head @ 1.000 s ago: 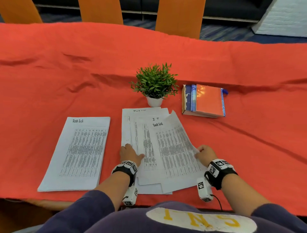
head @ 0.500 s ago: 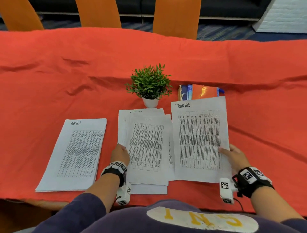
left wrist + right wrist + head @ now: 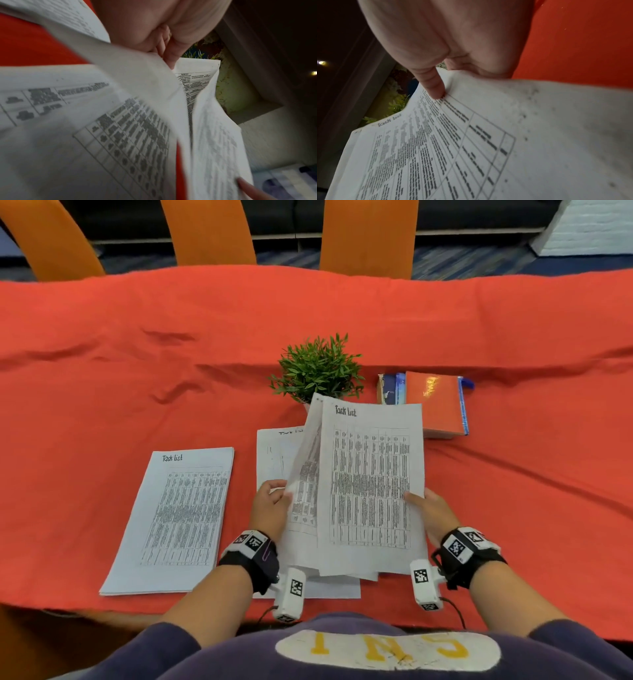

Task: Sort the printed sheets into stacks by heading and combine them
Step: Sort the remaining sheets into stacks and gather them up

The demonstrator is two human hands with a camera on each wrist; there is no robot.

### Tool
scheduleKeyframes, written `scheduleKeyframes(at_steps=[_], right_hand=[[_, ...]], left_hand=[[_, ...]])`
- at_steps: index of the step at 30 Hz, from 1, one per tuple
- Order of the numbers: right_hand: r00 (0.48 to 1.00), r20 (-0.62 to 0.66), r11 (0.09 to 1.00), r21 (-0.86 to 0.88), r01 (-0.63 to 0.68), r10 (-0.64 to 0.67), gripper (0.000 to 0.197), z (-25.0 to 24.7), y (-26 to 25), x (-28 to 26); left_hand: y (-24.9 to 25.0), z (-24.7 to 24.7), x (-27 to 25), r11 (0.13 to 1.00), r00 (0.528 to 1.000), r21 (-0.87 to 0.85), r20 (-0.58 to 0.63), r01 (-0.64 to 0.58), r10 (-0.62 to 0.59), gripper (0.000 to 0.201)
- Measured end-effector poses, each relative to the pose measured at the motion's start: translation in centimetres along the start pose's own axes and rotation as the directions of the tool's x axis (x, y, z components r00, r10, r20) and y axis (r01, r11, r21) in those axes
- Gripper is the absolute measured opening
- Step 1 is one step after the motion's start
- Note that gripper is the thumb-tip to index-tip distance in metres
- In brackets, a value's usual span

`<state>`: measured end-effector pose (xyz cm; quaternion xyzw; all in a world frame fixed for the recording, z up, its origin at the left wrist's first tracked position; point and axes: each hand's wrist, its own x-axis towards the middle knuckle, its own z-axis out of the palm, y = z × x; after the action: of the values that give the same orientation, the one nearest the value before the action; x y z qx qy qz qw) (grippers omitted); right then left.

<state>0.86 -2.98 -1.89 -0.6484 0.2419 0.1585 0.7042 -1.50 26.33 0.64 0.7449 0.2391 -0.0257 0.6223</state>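
Observation:
My right hand (image 3: 416, 499) pinches a raised sheet headed "Task list" (image 3: 371, 491) at its right edge; in the right wrist view the thumb (image 3: 435, 86) presses on its printed face. My left hand (image 3: 281, 491) grips the left edge of other lifted sheets (image 3: 303, 474), which stand tilted just behind and left of the raised sheet. Under them the mixed middle pile (image 3: 274, 457) lies on the red cloth. A neat "Task list" stack (image 3: 178, 518) lies to the left, apart from both hands.
A small potted plant (image 3: 318, 368) stands just behind the lifted sheets. A stack of books (image 3: 435, 402) lies to its right. The red tablecloth (image 3: 102, 371) is wrinkled. Three orange chair backs (image 3: 370, 237) stand beyond the far edge.
My right hand has brought the "Task list" sheet from the right back over the middle pile. My left hand has lifted sheets off that pile and tilted them up.

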Motion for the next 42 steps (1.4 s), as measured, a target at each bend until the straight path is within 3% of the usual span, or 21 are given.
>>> scheduleKeyframes(at_steps=[5,10,12,14,15,17,20,23,29,33,39,42], right_hand=[[1.000,-0.014,0.998,-0.058,0.022,-0.023,0.017,1.0,-0.1,-0.2],[0.989,-0.147,0.987,-0.161,0.011,-0.035,0.051,0.2,0.0,-0.5],[0.989,-0.148,0.974,-0.227,-0.026,-0.008,0.050,-0.7,0.3,-0.3],[0.991,-0.137,0.949,-0.314,-0.040,-0.003,0.032,-1.6,0.5,-0.2],[0.989,-0.146,0.936,-0.349,-0.049,-0.003,0.027,-2.1,0.6,-0.2],[0.984,-0.175,0.908,-0.417,-0.049,-0.027,0.023,-2.8,0.3,-0.6],[0.972,-0.195,0.856,-0.517,0.011,-0.131,0.020,-3.7,-0.3,-1.3],[0.964,-0.216,0.852,-0.523,0.020,-0.156,0.025,-4.6,-0.5,-1.5],[0.969,-0.222,0.875,-0.485,-0.011,-0.111,0.031,-6.1,-0.3,-1.2],[0.970,-0.223,0.887,-0.462,-0.020,-0.094,0.033,-6.3,-0.5,-1.4],[0.971,-0.226,0.879,-0.475,-0.037,-0.081,0.030,-6.7,-0.6,-1.3],[0.972,-0.224,0.877,-0.477,-0.048,-0.069,0.029,-7.0,-0.4,-1.2]], left_hand=[[-0.1,2.2,-0.8,0.995,0.993,-0.076,0.107,0.066,-0.058,0.020],[-1.0,3.8,-1.2,0.989,0.966,-0.070,0.235,0.130,-0.110,0.024],[-1.5,4.2,-0.8,0.996,0.961,0.030,0.259,0.086,-0.091,0.023],[-2.4,4.4,-0.2,0.962,0.978,0.273,0.205,-0.011,-0.048,0.021],[-2.9,4.5,0.2,0.898,0.989,0.437,0.149,-0.043,-0.026,0.019],[-3.6,4.5,0.9,0.775,0.999,0.632,0.029,0.003,-0.028,0.025],[-4.2,4.9,1.7,0.735,0.986,0.658,-0.086,0.166,-0.145,0.061],[-4.8,5.2,2.6,0.712,0.968,0.658,-0.127,0.245,-0.215,0.081],[-5.4,5.2,3.8,0.729,0.947,0.611,-0.122,0.309,-0.298,0.079],[-4.6,5.1,3.8,0.644,0.912,0.654,-0.202,0.397,-0.357,0.089],[-4.3,4.8,3.6,0.589,0.930,0.741,-0.131,0.323,-0.344,0.068],[-4.7,5.2,2.7,0.696,0.979,0.695,-0.058,0.181,-0.197,0.037]])
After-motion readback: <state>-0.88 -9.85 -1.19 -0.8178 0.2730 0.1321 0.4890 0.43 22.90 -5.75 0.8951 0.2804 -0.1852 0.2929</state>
